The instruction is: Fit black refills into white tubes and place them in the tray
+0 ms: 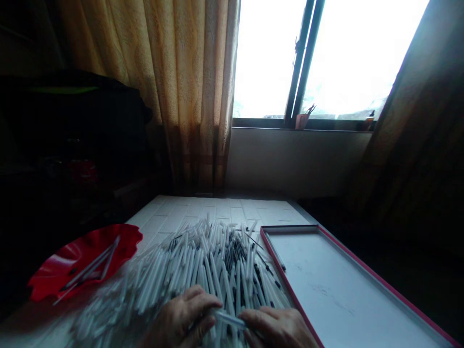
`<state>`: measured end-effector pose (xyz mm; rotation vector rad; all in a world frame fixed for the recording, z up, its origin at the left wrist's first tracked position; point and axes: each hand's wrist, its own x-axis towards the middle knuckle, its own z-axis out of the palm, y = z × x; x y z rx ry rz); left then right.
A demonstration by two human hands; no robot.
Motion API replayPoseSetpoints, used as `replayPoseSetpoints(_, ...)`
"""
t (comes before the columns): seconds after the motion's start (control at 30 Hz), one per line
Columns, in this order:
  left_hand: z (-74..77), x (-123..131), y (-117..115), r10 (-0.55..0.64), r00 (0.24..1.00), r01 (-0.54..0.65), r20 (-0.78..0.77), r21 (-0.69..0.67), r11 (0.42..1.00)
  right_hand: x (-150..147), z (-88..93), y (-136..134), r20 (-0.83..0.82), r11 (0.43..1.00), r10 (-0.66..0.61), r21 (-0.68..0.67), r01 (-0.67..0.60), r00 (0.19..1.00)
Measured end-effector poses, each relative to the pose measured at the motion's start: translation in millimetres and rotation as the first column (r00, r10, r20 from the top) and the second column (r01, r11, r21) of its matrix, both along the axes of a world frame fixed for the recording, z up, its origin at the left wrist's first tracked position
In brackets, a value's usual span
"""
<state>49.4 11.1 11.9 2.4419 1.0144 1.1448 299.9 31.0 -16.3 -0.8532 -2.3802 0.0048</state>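
Low in the middle of the view, my left hand (186, 314) and my right hand (277, 326) both hold one translucent pen barrel (229, 319). The left fingers pinch its left end and the right fingers close on its other end. Beneath and beyond the hands spreads a big heap of pen parts (184, 261), mostly clear white barrels, with black pieces among them right of the middle. Whether anything sits inside the held barrel cannot be made out.
At the left stands a red wavy-rimmed bowl (123, 241) with a few pen parts in it. On the right lies a shallow red-edged white tray (326, 280), a pen part (277, 253) along its left wall. The brick-patterned tabletop (221, 205) ends near the window wall.
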Motion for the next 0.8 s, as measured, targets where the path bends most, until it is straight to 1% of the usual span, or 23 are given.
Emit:
replayPoseSetpoints(0.03,2.5,-1,0,-0.021,0.998,0.024,-0.064,0.050,0.998,1,1.4,0,0.029,1.000,0.010,-0.008,-0.010,1.000)
replayPoseSetpoints(0.1,6.0,-2,-1,-0.016,0.991,0.028,-0.132,0.084,0.996,1,0.8,1,0.033,0.997,0.034,-0.063,-0.032,0.999)
replayPoseSetpoints(0.2,10.6,-4,-3,0.013,0.986,-0.010,-0.169,0.019,1.000,-2,-4.9,1,-0.062,0.981,0.060,-0.179,-0.071,0.996)
replayPoseSetpoints(0.23,12.5,-5,-3,0.013,0.985,-0.014,-0.174,-0.005,1.000,-3,-6.4,1,-0.100,0.971,0.063,-0.224,-0.084,0.993)
replayPoseSetpoints(0.33,18.7,-6,-4,-0.012,0.987,0.010,-0.163,-0.008,1.000,-4,-4.7,-1,-0.152,0.926,0.056,-0.362,-0.108,0.987)
replayPoseSetpoints(0.47,23.6,-5,-3,-0.088,0.982,0.088,-0.169,-0.007,0.996,-2,4.0,-5,-0.121,0.869,0.087,-0.477,-0.135,0.989)
replayPoseSetpoints(0.53,24.8,-4,-4,-0.095,0.981,0.099,-0.166,0.015,0.995,-3,3.6,-6,-0.121,0.855,0.099,-0.497,-0.147,0.988)
replayPoseSetpoints(0.63,26.2,-2,-7,-0.037,0.987,0.051,-0.155,0.085,0.995,-5,-2.9,-6,-0.124,0.873,0.093,-0.467,-0.141,0.988)
replayPoseSetpoints(0.7,26.8,-1,-9,0.002,0.989,0.019,-0.151,0.131,0.991,-6,-6.8,-6,-0.091,0.887,0.113,-0.439,-0.142,0.989)
replayPoseSetpoints(0.8,27.1,-1,-9,-0.001,0.987,0.028,-0.163,0.162,0.986,-6,-6.8,-7,-0.059,0.884,0.128,-0.446,-0.141,0.990)
